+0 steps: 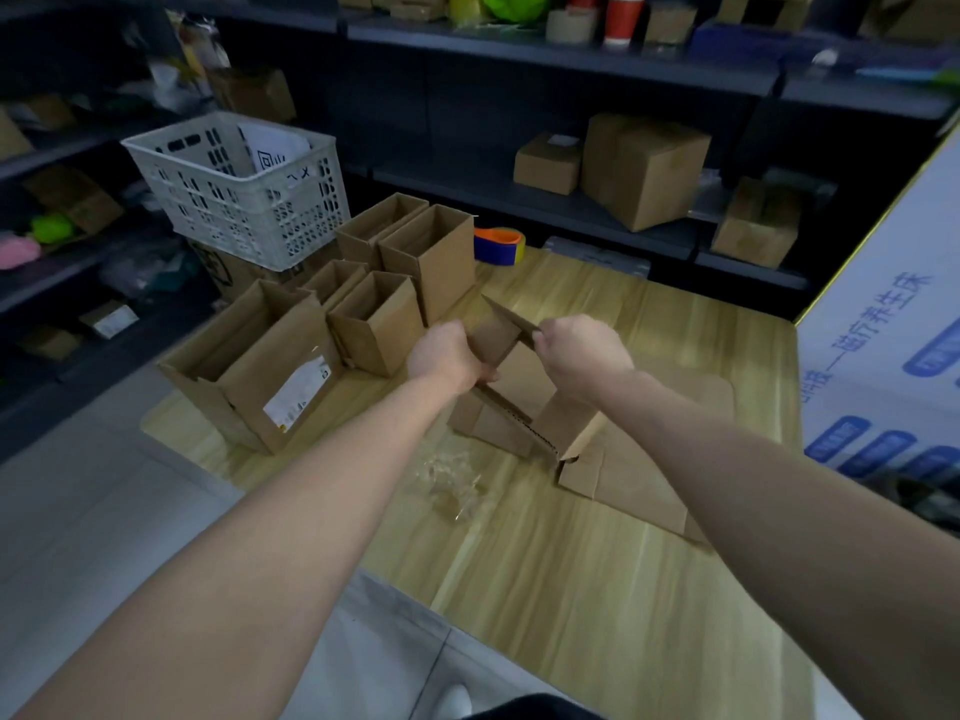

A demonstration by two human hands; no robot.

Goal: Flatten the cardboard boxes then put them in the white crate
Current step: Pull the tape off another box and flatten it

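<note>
Both hands gripped a small cardboard box [511, 379] above the wooden table [571, 563]: the left hand [447, 356] on its left wall, the right hand [584, 356] pinching a raised flap. Open boxes [374, 283] stood beside a white crate [244, 194], which rested on another carton.

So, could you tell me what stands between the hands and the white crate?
Head view: open upright boxes stand between the hands and the crate.
</note>
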